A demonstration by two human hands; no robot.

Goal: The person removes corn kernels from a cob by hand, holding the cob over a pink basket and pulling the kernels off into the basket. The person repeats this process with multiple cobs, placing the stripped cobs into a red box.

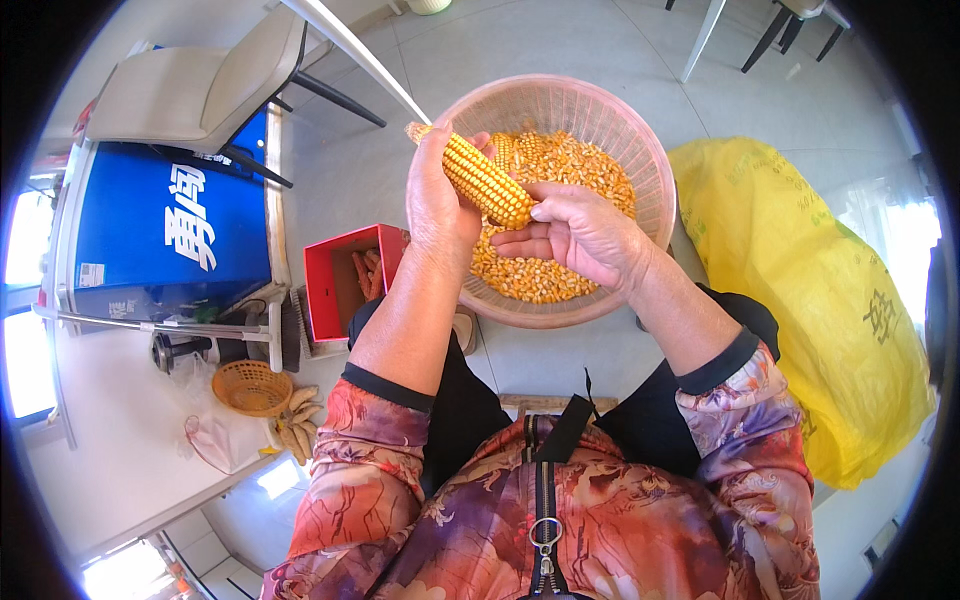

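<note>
My left hand (pixel 444 195) is wrapped around a dried yellow corn cob (pixel 487 182) with its kernels on, tilted so that its pale stub points to the upper left. At the cob's lower right tip, the thumb and finger of my right hand (pixel 574 229) touch the kernels, the other fingers loosely extended. Below both hands stands a round pink plastic basket (pixel 651 150) holding many loose corn kernels (pixel 592 169). Behind my left fingers, more cobs (pixel 531 144) with kernels lie in the basket.
A red box (pixel 322 289) with bare reddish cobs (pixel 367 274) stands left of the basket. A big yellow sack (pixel 810 277) lies on the right. At left are a beige chair (pixel 225 90), a blue box-like unit (pixel 135 217) and an orange basket (pixel 252 388).
</note>
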